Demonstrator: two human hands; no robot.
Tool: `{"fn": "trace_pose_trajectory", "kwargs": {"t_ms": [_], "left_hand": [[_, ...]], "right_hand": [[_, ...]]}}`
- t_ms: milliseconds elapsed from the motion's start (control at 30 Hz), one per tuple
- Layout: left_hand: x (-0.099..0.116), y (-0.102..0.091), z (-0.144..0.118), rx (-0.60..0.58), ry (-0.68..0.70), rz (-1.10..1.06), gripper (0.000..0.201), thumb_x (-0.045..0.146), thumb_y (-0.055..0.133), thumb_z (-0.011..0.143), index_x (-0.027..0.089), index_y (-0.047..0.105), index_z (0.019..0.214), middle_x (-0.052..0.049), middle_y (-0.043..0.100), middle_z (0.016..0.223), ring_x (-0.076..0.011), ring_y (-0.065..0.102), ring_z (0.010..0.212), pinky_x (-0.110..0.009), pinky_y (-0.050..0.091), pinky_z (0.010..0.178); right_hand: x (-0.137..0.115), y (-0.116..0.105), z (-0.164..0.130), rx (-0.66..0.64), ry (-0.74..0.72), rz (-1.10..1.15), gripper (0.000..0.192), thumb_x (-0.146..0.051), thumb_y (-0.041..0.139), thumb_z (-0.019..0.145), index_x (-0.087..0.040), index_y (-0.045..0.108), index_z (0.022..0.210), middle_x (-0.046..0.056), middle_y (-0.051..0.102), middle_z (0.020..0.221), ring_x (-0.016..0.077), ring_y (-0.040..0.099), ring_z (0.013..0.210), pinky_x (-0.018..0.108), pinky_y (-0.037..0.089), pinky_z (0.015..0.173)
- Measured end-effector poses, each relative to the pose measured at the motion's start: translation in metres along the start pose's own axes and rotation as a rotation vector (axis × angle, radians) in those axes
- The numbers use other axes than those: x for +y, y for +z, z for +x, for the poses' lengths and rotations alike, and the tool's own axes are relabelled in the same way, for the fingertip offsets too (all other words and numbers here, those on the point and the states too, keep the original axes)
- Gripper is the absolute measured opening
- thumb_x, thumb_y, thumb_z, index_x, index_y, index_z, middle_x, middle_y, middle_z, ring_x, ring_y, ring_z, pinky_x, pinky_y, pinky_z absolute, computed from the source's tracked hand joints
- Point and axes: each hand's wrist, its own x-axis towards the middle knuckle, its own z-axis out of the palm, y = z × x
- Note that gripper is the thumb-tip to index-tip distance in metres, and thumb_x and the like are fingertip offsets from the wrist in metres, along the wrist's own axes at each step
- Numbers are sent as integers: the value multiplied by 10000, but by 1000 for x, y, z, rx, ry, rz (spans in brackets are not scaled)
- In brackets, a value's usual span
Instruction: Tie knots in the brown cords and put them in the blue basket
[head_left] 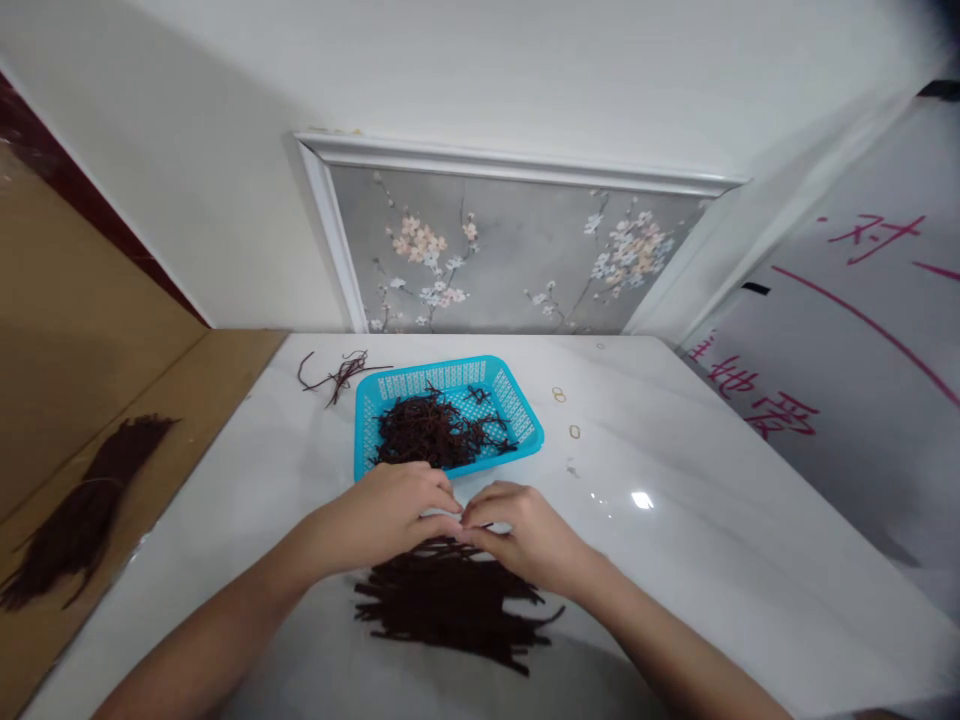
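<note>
My left hand (405, 515) and my right hand (525, 530) meet fingertip to fingertip just in front of the basket. Both are closed in a pinch at a thin dark brown strand (486, 525), mostly hidden by the fingers. Below them on the table lies a row of dark brown strands (457, 605), laid roughly side by side. A blue plastic basket (525, 435) behind my hands holds a tangled heap of the same strands (427, 430). My left wrist is close to its front edge.
Loose strands (345, 375) lie left of the basket. Several rubber bands (574, 432) are on the white table (675, 520) at right. A banded bundle of strands (97, 500) rests on cardboard at far left. A whiteboard with red writing (787, 415) stands at right.
</note>
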Motion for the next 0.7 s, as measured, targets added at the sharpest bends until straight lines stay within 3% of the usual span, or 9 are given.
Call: {"fn": "trace_pose_trajectory", "kwargs": {"t_ms": [100, 267, 367, 567, 700], "left_hand": [[11, -14, 1, -62, 9, 20, 334, 309, 421, 1013, 220, 719, 889, -17, 712, 888, -170, 611, 859, -281, 398, 767], [19, -45, 7, 70, -219, -214, 261, 410, 544, 951, 223, 712, 878, 7, 700, 874, -144, 614, 817, -258, 429, 749], [22, -59, 8, 113, -287, -261, 276, 432, 553, 937, 221, 701, 837, 14, 689, 837, -143, 607, 791, -260, 436, 736], [17, -81, 7, 239, -251, -415, 368, 513, 475, 968, 242, 702, 865, 3, 695, 913, -148, 623, 901, -254, 458, 829], [6, -88, 20, 363, -129, -625, 301, 439, 568, 939, 210, 707, 802, -14, 680, 856, -134, 614, 848, -231, 468, 797]], "right_hand": [[-18, -26, 10, 92, -1, 51, 139, -274, 619, 921, -238, 749, 889, 22, 770, 911, 176, 692, 868, 301, 512, 820], [-42, -58, 31, 230, 32, 87, 110, -295, 624, 910, -229, 699, 861, 15, 746, 878, 177, 682, 845, 313, 501, 787], [-47, -71, 44, 291, 23, 142, 124, -320, 634, 907, -230, 687, 840, 4, 734, 850, 164, 674, 815, 302, 491, 769], [-39, -94, 59, 342, 98, 252, 202, -389, 633, 901, -215, 671, 806, 1, 667, 775, 148, 575, 725, 294, 427, 692], [-33, -101, 69, 369, 82, 563, 189, -378, 688, 858, -210, 678, 771, 7, 641, 774, 150, 560, 742, 293, 409, 699]]}}
